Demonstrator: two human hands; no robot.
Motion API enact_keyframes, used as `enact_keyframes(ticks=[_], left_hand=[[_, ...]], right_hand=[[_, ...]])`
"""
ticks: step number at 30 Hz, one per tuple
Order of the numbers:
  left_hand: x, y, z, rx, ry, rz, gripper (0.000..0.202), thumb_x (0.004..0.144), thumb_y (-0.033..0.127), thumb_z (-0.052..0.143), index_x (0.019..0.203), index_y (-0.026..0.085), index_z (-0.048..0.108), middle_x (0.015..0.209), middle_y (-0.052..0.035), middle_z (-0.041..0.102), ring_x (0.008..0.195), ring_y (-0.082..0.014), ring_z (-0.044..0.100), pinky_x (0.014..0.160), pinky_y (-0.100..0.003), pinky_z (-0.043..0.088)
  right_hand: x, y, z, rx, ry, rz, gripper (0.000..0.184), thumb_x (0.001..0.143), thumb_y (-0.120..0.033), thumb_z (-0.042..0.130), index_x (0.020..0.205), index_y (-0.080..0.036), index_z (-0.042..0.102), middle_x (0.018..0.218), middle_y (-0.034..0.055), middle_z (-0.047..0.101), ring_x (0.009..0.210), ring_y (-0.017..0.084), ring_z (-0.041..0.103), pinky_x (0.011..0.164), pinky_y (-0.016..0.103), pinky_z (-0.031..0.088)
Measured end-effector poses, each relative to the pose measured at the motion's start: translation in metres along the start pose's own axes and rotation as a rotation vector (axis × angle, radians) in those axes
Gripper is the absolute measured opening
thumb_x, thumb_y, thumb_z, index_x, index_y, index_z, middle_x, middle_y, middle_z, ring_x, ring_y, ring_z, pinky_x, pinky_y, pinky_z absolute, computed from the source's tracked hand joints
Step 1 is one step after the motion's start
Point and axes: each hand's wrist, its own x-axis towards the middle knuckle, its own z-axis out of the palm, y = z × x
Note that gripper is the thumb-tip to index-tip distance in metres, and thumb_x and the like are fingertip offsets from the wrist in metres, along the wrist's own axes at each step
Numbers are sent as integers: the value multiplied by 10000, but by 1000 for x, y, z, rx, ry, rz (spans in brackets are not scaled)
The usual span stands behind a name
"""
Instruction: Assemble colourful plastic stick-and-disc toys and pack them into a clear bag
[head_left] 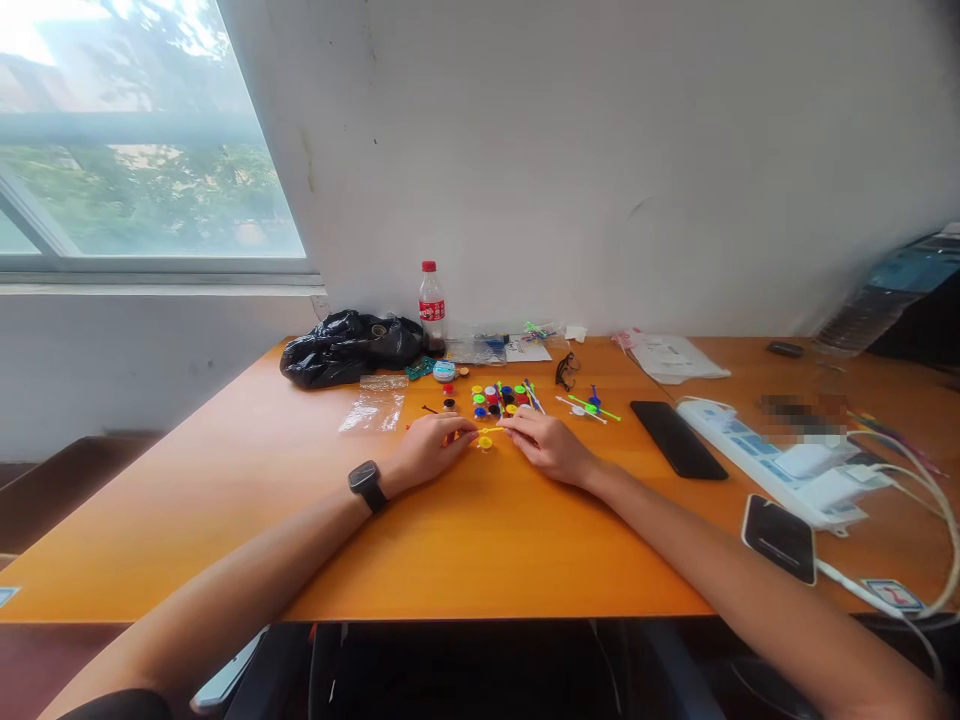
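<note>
A thin yellow plastic stick [490, 430] spans the gap between my hands, low over the table. My left hand [429, 450], with a black watch [366, 484] on the wrist, pinches its left end. The fingertips of my right hand [553, 446] are closed on the other end. Just below the stick lies a yellow round piece [485, 444]. Beyond my fingers sit several small round pieces in rows, among them a green one [478, 399] and a blue one [481, 412]. Coloured sticks [532, 395] lie across the right side of these rows. Small red bits beside my left fingers are partly hidden.
Behind are a black plastic bag [345, 350], a cola bottle [432, 310] and a clear bag [375, 403]. On the right lie loose sticks [592, 408], a black phone [677, 440], a white power strip [757, 460] and a second phone [780, 538] on a cable.
</note>
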Motion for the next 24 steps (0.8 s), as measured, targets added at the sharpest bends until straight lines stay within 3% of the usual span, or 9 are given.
enact_keyframes(ticks=[11, 24], left_hand=[[-1, 4, 0, 19, -17, 79, 265, 1035, 274, 590, 1215, 259, 784, 945, -53, 753, 824, -181, 683, 783, -275, 530], [-1, 5, 0, 0, -26, 109, 274, 1038, 238, 580, 1208, 278, 790, 998, -47, 743, 868, -171, 692, 792, -261, 525]], right_hand=[[0, -8, -6, 102, -123, 66, 313, 1039, -223, 543, 1256, -236, 767, 1124, 85, 797, 940, 219, 728, 846, 337, 559], [-1, -3, -7, 80, -127, 69, 323, 1053, -277, 571, 1295, -258, 785, 921, 59, 722, 831, 194, 656, 752, 292, 493]])
